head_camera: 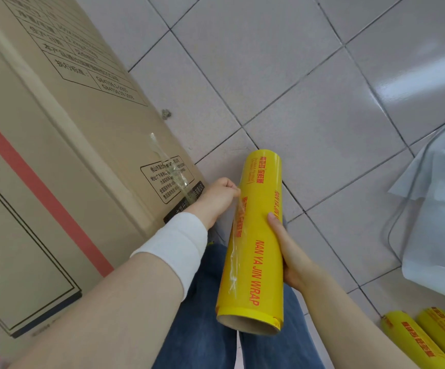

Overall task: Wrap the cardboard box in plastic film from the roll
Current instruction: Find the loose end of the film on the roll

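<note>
A tall brown cardboard box (56, 134) with black print and a red stripe fills the left of the view, standing on the tiled floor. A yellow roll of plastic film (256, 235) with red lettering is held upright-tilted in front of me, over my jeans. My right hand (290, 254) grips the roll from the right side, thumb on its face. My left hand (217, 197), wrist in a white band, pinches the loose film edge at the roll's upper left side, close to the box's lower corner. A strip of clear tape (168, 166) hangs on the box.
Two more yellow film rolls (426, 339) lie on the floor at the bottom right. Crumpled white plastic sheeting (439, 203) covers the right edge. Light grey floor tiles (282, 75) stretch beyond the box.
</note>
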Demonstrator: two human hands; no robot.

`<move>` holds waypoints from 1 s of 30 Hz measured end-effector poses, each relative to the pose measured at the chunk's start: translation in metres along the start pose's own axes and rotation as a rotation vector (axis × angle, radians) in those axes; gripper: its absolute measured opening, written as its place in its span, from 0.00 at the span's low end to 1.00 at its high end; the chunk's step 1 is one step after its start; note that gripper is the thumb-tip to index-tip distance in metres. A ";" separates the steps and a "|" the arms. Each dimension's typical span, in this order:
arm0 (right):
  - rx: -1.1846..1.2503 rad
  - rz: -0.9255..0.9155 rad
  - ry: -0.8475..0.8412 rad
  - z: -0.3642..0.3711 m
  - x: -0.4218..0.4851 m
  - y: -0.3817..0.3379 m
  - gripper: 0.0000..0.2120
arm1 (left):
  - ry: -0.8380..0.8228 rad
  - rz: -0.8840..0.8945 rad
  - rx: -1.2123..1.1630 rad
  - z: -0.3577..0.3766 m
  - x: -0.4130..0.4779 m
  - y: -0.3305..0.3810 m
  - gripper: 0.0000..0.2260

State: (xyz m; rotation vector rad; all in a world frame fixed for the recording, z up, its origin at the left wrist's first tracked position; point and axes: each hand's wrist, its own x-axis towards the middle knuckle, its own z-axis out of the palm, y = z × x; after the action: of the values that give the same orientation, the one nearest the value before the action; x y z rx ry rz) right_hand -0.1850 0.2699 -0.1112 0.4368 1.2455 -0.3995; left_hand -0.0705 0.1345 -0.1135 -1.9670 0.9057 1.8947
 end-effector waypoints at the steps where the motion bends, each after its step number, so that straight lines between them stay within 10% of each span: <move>1: -0.001 -0.007 -0.006 -0.002 -0.003 0.001 0.42 | 0.003 0.038 -0.105 0.000 -0.002 -0.001 0.09; 7: -0.099 -0.157 0.023 -0.011 -0.022 -0.009 0.40 | -0.122 0.017 -0.834 0.007 -0.025 0.002 0.08; 15: -0.298 -0.319 -0.009 -0.015 -0.047 -0.037 0.62 | 0.030 0.023 -0.375 0.008 -0.016 0.040 0.10; 20: -0.310 -0.342 -0.029 -0.016 -0.055 -0.042 0.54 | 0.196 0.229 -0.055 0.004 -0.013 0.057 0.10; 30: -0.318 -0.312 -0.036 -0.022 -0.057 -0.038 0.63 | 0.152 0.390 -0.576 0.010 -0.032 0.064 0.12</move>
State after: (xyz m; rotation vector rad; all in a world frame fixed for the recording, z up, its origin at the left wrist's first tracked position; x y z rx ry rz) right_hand -0.2380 0.2520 -0.0661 -0.0375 1.3183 -0.4604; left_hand -0.1145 0.0992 -0.0693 -2.4215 0.9068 2.4693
